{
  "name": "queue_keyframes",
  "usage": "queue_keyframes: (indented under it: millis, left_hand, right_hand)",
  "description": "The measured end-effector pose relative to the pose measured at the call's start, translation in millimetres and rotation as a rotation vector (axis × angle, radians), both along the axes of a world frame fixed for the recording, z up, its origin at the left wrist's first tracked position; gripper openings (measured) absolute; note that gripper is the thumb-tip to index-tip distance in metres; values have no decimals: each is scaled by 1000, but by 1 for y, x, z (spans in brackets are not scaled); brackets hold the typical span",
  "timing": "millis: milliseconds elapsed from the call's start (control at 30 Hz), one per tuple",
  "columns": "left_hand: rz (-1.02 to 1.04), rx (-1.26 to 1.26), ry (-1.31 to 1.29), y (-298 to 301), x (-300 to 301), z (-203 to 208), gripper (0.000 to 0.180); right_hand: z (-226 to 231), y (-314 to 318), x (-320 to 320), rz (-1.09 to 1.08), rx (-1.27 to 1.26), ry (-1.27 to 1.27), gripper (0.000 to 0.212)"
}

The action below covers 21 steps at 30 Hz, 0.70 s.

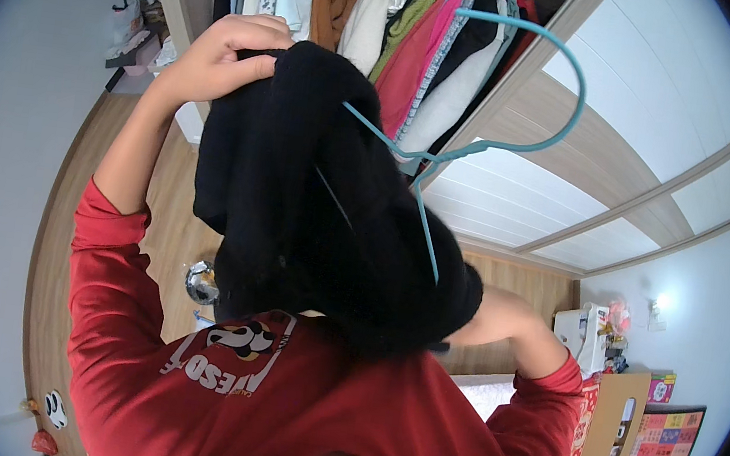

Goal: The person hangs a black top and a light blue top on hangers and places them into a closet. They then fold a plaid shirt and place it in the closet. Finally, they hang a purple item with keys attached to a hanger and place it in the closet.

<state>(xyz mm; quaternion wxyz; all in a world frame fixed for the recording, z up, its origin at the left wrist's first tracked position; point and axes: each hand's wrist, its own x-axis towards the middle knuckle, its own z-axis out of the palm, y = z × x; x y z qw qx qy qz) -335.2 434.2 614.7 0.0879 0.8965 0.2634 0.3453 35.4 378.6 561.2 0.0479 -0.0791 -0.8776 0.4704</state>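
A black garment (297,183) of soft, thick-looking cloth hangs bunched in front of my chest. My left hand (229,58) grips its upper left edge, thumb on the near side and fingers folded over the cloth. A light-blue hanger (580,99) is partly inside the garment. Its big hook sticks out to the upper right, and its sloping arms run into the black fabric. My right hand is hidden behind or within the garment's lower right end; only the wrist and forearm (500,319) show, so its fingers cannot be seen.
Ahead is an open wardrobe with a row of hanging clothes (403,69). A white and wood sliding door (614,131) covers its right part. Wooden floor (166,231) lies below, with a shiny round object (202,282) on it. A cardboard-coloured panel (617,441) stands at lower right.
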Motion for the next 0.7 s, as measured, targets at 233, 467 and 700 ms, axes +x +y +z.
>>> queue_keyframes:
  millis: [233, 467, 700]
  left_hand:
    - [85, -76, -46, -21, -18, -13, 21]
    - [188, -136, -125, -40, -47, -31, 28]
    - [245, -114, -167, -45, -45, -46, 29]
  right_hand:
    - [-23, 11, 2, -89, -113, 43, 25]
    - [-28, 11, -9, -253, -1262, 217, 38]
    - [-52, 13, -7, -217, -1033, -75, 27]
